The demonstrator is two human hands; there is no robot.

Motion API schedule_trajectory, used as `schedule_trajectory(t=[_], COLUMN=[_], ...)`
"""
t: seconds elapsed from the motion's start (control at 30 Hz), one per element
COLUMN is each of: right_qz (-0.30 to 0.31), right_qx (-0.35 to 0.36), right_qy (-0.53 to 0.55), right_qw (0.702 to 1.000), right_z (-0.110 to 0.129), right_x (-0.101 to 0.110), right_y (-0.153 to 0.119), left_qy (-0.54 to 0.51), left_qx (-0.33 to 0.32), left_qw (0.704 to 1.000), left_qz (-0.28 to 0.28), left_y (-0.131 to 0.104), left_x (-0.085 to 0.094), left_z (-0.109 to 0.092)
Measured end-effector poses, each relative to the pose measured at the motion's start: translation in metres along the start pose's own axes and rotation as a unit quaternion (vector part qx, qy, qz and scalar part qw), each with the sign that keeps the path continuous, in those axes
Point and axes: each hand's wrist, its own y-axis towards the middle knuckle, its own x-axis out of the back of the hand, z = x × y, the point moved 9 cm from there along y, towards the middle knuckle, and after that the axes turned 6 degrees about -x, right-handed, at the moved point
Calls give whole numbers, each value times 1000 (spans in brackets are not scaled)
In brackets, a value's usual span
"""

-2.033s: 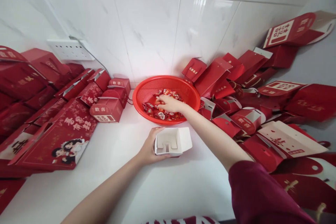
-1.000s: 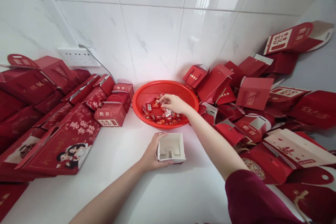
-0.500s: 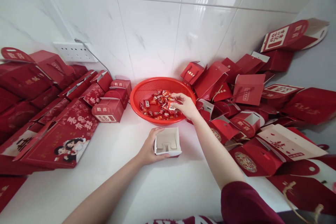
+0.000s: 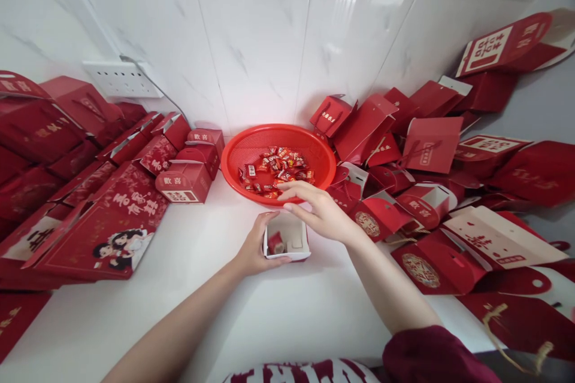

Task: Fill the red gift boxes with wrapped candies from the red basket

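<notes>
Here's the left hand [image 4: 255, 249], curled around the left side of a small white-lined box [image 4: 294, 243], its fingers along the far edge and thumb along the near one, a firm pinch across the rim. The box sits at the middle of the table [image 4: 197, 251], mouth upward; that mouth looks nearly square, so no long axis to call. Inside, over to the left, a red wrapped piece [image 4: 275, 242]!

And the right hand [image 4: 326, 212]: fingers spread loosely, thumb apart, nothing visible between them. It hangs over the box's far right corner, so the box lies just below and toward the person, while the red basket [image 4: 242, 149] stands just beyond, its loose sweets [image 4: 283, 161] ahead of those fingertips. The right is the nearer hand to the sweets; the left has the box. Red cartons [image 4: 184, 182] flank the left, more boxes [image 4: 433, 143] the right.
</notes>
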Motion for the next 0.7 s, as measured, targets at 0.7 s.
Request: schedule_trajectory(t=[0.7], right_qz=[62], right_qx=[-59], right_qy=[-18], right_qw=[996], right_z=[-83], right_x=[-61], right_y=[-88], left_qy=[143], left_qx=[15], left_qw=[979], left_qz=[146], left_y=[-5], left_x=[1], left_z=[-24])
